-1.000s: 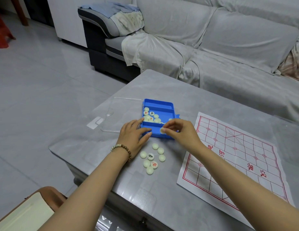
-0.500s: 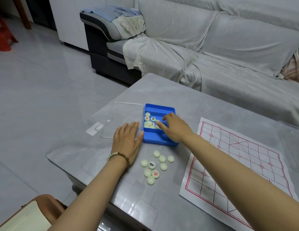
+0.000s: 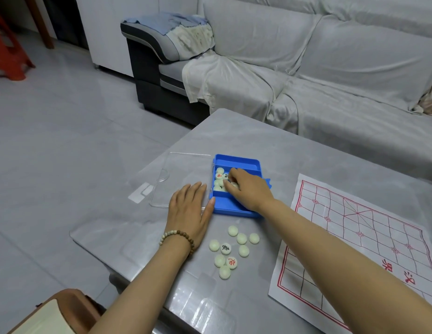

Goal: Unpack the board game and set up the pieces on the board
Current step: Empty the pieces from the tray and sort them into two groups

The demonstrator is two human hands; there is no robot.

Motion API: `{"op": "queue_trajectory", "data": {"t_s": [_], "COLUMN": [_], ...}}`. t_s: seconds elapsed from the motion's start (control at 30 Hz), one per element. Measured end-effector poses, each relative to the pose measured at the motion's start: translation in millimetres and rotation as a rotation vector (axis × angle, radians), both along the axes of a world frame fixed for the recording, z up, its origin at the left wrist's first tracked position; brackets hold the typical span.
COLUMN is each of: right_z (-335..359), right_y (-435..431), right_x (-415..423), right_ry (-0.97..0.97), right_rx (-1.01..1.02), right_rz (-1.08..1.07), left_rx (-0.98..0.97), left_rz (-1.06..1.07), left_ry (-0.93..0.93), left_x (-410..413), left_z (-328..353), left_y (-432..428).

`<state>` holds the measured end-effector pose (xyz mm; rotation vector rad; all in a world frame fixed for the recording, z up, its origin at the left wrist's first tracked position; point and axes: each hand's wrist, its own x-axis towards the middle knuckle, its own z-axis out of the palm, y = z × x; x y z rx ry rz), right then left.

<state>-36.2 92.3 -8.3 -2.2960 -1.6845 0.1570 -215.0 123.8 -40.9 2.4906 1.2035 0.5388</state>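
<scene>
blue tray (image 3: 236,158) between clear lid (image 3: 183,169) and paper board (image 3: 354,237); right hand (image 3: 251,191) pinches a piece (image 3: 234,186) inside; left hand (image 3: 188,208) lies on the lid, fingers (image 3: 195,189) straight.

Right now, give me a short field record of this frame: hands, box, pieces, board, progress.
left hand: flat on the clear lid, thumb against the blue box
right hand: inside the box's far compartment, fingers curled on the boxed pieces
loose pieces: nine on the table in front of the box; two show characters, one black, one red
board: paper sheet spread to the right, no piece on its visible part
progress: unpacking partly done, set-up not begun
</scene>
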Motion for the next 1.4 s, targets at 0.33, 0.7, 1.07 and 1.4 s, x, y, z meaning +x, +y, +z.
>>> {"op": "queue_trajectory", "data": {"t_s": [0.33, 0.7, 1.07, 1.4], "right_z": [-1.8, 13.5, -3.1, 7.3], "right_y": [4.2, -1.1, -34.5, -80.4], "right_x": [4.3, -3.7, -98.8, -86.8], "right_ry": [0.027, 0.332, 0.022, 0.115], "right_rx": [0.072, 0.328, 0.050, 0.043], "right_rz": [-0.046, -0.165, 0.282, 0.350], "left_rx": [-0.011, -0.095, -0.146, -0.165], "left_rz": [-0.010, 0.030, 0.191, 0.182], "left_ry": [0.009, -0.188, -0.348, -0.284], "left_x": [-0.2, -6.6, -48.2, -47.3], "left_z": [-1.4, 0.8, 3.6, 4.7], "left_y": [1.1, 2.4, 4.5, 3.5]}}
